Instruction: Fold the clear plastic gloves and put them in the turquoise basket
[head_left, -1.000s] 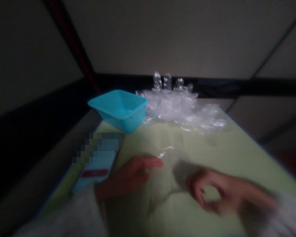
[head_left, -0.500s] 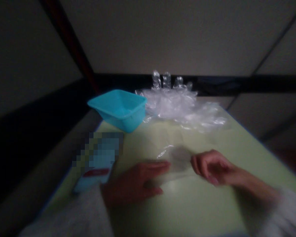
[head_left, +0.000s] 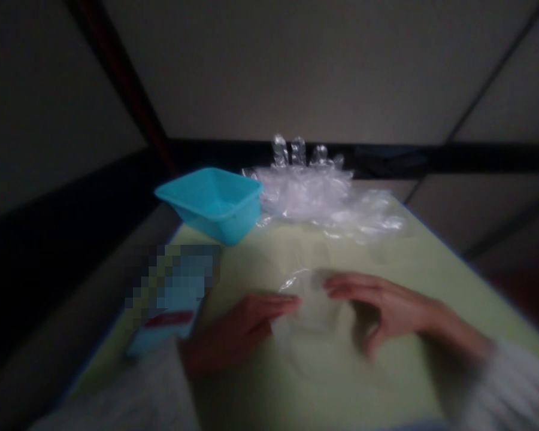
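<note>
A clear, thin plastic glove (head_left: 312,311) lies flat on the yellow-green table (head_left: 332,395), hard to tell from the surface. My left hand (head_left: 251,326) rests at its left side, fingers stretched out and touching the film. From the right, my right hand (head_left: 381,302) reaches over the glove's edge with fingers extended and the thumb spread apart. Neither hand grips anything that I can see. Beyond them lies a heap of crumpled clear plastic gloves (head_left: 314,191), some of its fingers standing up.
A turquoise plastic basket (head_left: 240,221) stands at the back left, beside the heap. Nearer on the left lies a light blue flat item (head_left: 161,335) with a red band, partly pixelated. A pale wall rises behind the table.
My right hand has opened from a curled shape and moved left over the glove. The glove now spreads nearer to me. My left hand's thumb has drawn in; the view has shifted slightly.
</note>
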`<state>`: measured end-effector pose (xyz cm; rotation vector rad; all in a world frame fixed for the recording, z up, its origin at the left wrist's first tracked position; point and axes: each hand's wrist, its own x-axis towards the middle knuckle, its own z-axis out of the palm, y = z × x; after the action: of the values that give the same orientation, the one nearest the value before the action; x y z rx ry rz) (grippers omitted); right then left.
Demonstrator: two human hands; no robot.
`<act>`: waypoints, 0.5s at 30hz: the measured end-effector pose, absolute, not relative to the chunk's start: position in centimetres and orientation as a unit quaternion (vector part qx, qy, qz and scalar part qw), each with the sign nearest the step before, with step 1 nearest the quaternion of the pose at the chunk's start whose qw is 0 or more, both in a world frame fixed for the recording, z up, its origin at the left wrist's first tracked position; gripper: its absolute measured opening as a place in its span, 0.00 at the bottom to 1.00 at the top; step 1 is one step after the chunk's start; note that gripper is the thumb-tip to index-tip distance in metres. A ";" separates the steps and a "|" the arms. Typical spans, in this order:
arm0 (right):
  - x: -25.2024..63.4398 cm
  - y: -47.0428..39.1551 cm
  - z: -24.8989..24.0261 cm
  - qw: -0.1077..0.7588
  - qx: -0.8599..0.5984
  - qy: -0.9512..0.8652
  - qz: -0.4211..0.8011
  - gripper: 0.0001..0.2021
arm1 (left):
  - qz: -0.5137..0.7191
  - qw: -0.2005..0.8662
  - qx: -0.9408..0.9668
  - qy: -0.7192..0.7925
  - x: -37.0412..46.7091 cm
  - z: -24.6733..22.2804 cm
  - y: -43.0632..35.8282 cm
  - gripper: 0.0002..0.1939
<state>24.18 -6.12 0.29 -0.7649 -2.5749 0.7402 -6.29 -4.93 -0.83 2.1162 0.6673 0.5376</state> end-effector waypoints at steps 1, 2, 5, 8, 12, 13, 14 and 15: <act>24.1 -6.2 0.2 0.171 -0.272 -0.915 0.245 0.36 | 0.212 0.415 0.844 0.266 -6.3 -0.8 -4.9 0.18; 23.9 -6.3 0.1 0.171 -0.272 -0.919 0.231 0.35 | 0.212 0.413 0.845 0.266 -6.4 -0.8 -4.9 0.18; 23.3 -6.4 -0.3 0.188 -0.251 -0.927 0.207 0.28 | 0.219 0.402 0.849 0.266 -6.5 -0.6 -5.0 0.19; 22.6 -6.4 -0.8 0.212 -0.204 -0.935 0.200 0.20 | 0.218 0.397 0.849 0.271 -6.5 -0.7 -5.0 0.20; 22.2 -6.1 -1.3 0.236 -0.179 -0.930 0.217 0.15 | 0.231 0.404 0.840 0.279 -6.5 -0.8 -5.0 0.17; 22.2 -6.0 -1.4 0.239 -0.184 -0.925 0.229 0.15 | 0.236 0.405 0.838 0.279 -6.5 -0.8 -5.0 0.17; 22.3 -6.0 -1.5 0.244 -0.191 -0.920 0.241 0.15 | 0.239 0.405 0.836 0.282 -6.5 -0.8 -5.0 0.17; 22.4 -5.9 -1.5 0.249 -0.197 -0.914 0.250 0.15 | 0.239 0.404 0.835 0.287 -6.6 -0.9 -5.0 0.17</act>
<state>22.36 -5.93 -1.52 -0.5365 -2.4906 0.6819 -6.59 -5.05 -0.85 2.1074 0.7244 0.6038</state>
